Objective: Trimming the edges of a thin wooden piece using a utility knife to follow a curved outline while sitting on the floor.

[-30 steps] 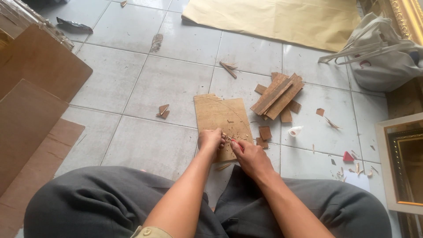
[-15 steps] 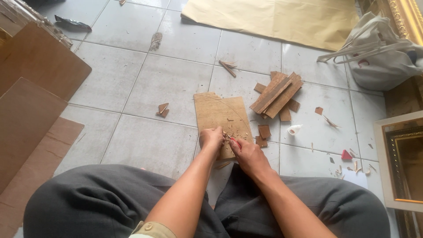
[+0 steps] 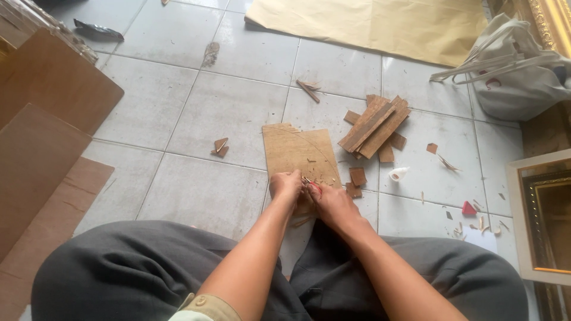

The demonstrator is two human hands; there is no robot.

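Note:
A thin brown wooden board (image 3: pixel 300 151) lies flat on the grey tiled floor in front of my crossed legs. My left hand (image 3: pixel 285 185) presses on its near edge with fingers curled around a small wood piece. My right hand (image 3: pixel 331 203) is closed on a small tool with a red handle (image 3: pixel 314 188), whose tip meets the wood beside my left fingers. Small chips lie on the board around both hands.
A pile of wooden strips (image 3: pixel 375 125) lies right of the board, with scraps (image 3: pixel 220 147) and a small white cup (image 3: pixel 398 173) nearby. Large brown boards (image 3: pixel 41 131) lean at left. Tan paper (image 3: pixel 380 24), a white bag (image 3: pixel 523 71) and gilded frames (image 3: pixel 541 220) are at right.
Both hands stay at the board's near edge; they have shifted only slightly while working the small piece.

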